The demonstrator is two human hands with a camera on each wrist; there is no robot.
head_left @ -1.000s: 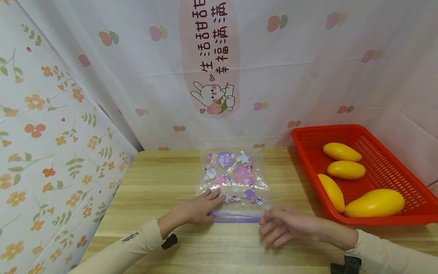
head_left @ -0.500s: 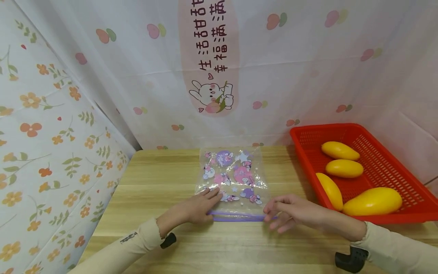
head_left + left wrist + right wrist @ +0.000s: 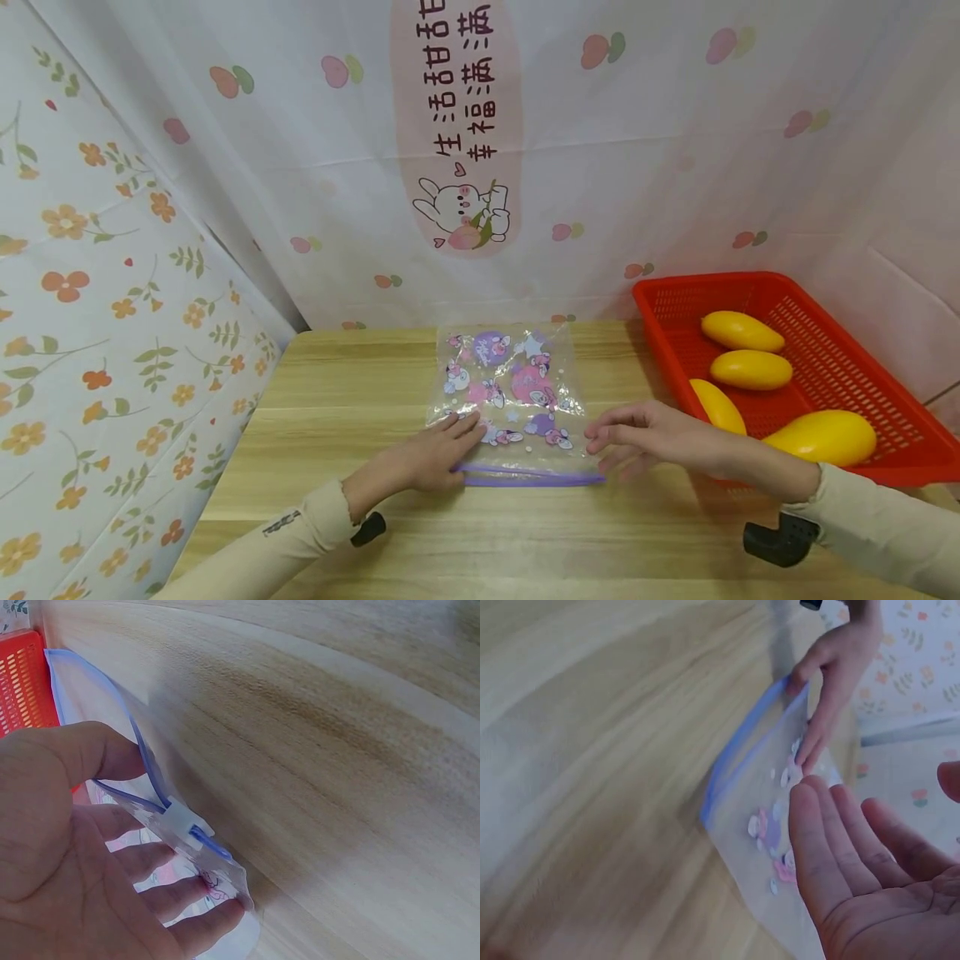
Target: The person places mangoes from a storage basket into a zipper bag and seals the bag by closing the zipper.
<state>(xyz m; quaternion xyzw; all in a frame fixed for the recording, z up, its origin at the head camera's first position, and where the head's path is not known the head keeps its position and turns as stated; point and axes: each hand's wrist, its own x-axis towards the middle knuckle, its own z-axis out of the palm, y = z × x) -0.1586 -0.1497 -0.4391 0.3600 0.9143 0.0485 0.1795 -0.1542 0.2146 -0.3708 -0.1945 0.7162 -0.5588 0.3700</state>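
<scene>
A clear zip bag (image 3: pixel 555 392) with pink and purple cartoon prints lies flat on the wooden table, its purple-edged mouth (image 3: pixel 525 478) toward me. My left hand (image 3: pixel 438 457) rests on the bag's near left corner, fingers stretched over the film. In the left wrist view its thumb sits at the parted purple edges, beside a white slider (image 3: pixel 184 823). My right hand (image 3: pixel 648 437) hovers by the near right corner, holding nothing, its fingers loosely extended in the right wrist view.
A red plastic basket (image 3: pixel 847 333) stands on the right side, partly behind my right forearm. Inside lie several yellow mangoes (image 3: pixel 750 370). Patterned cloths (image 3: pixel 315 183) hang at the back and left of the wooden table (image 3: pixel 337 383).
My right hand has left the bag's near right corner, moving up and to the right, so the end of the purple edge now shows. My left hand has stayed in place.
</scene>
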